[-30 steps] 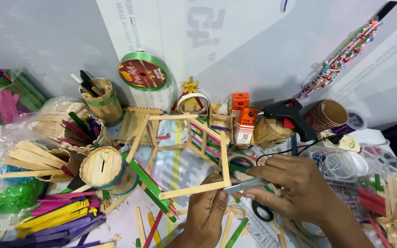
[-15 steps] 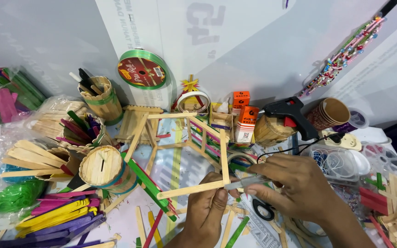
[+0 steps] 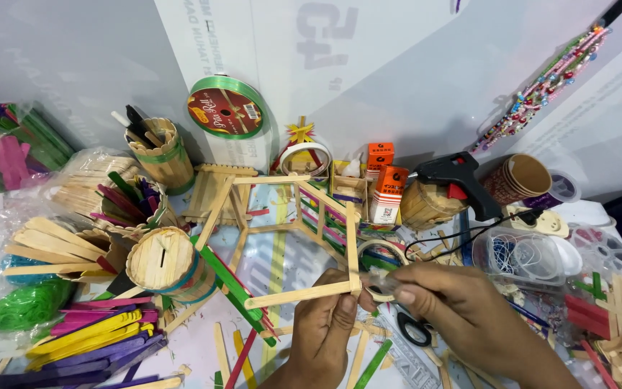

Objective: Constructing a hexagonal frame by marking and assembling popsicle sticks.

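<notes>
Here, the left hand [image 3: 329, 328] pinching the pale wooden craft-stick frame [image 3: 304, 238] and the right hand [image 3: 455, 310] gripping a thin clear stick [image 3: 383, 283] at its corner could misalign the joint if either slips.

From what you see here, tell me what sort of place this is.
Probably a home craft table. Piles of coloured craft sticks, a black glue gun and a half-built stick frame, held by the left hand and right hand, point that way.

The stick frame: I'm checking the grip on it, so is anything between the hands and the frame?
Nothing visible. The left hand pinches the frame at its bottom stick, and the right hand meets the corner directly, holding something small and clear that I cannot identify.
</notes>
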